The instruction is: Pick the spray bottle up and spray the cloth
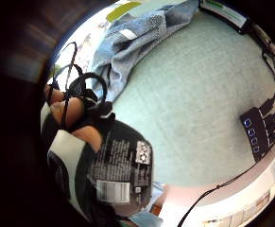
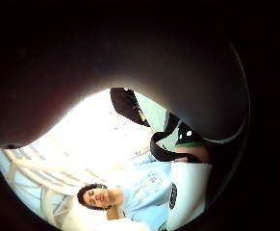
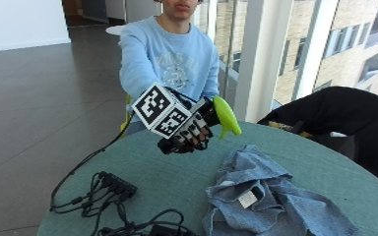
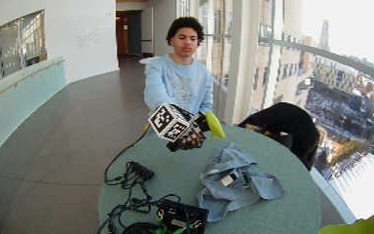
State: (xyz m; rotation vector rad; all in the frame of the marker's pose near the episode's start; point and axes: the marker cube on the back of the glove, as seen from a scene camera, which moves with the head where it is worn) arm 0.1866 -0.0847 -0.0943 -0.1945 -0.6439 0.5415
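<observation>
- Outside view: gloved right hand [image 3: 188, 132] grips spray bottle [image 3: 226, 117], fingers curled round it, lifted above the surface [image 3: 176, 172].
- Cloth [image 3: 267, 196] lies crumpled on the surface, below and beside the bottle, apart.

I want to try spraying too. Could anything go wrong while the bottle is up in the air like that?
Maybe. The gloved right hand holds the spray bottle above the table, off to the side of the blue cloth, so spray could miss and wet the table. A power strip and cables lie nearby; drifting mist might reach them.
</observation>
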